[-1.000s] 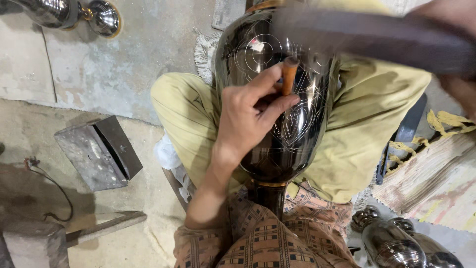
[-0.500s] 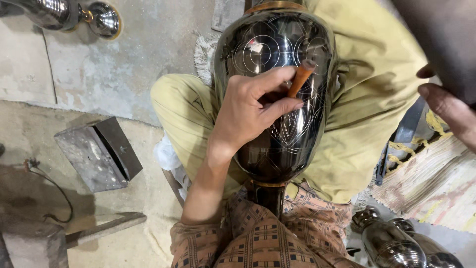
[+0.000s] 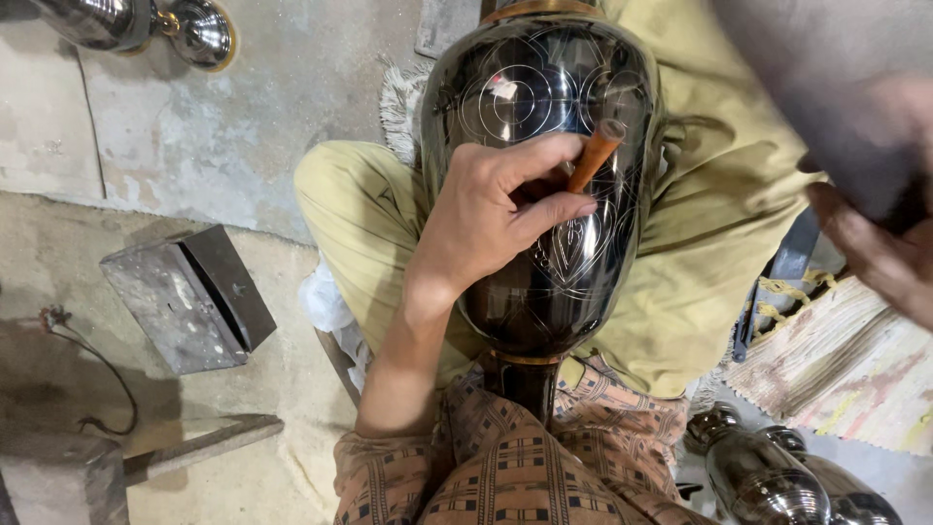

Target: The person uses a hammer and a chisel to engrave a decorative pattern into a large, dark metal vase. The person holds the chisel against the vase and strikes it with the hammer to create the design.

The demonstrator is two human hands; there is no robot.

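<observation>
At the far left a grey metal box lies open on the concrete floor, well clear of the work. The dark engraved metal vase rests on its side across the person's lap, held between the knees in yellow-green trousers, its neck pointing toward the body. The left hand lies on the vase's belly, fingers closed around a wooden-handled chisel whose tip meets the surface just above a leaf-shaped motif. To do this step well, the heel of that hand should stay planted on the metal so the tip cannot skate across the polished face, and the tool should be kept steeply angled on the scribed line. At the right edge the right hand is raised and blurred; it seems to grip a dark striking tool, though I cannot tell whether the fingers are closed. Each blow should land squarely on the handle's end, lightly, with the knees clamping the vase.
</observation>
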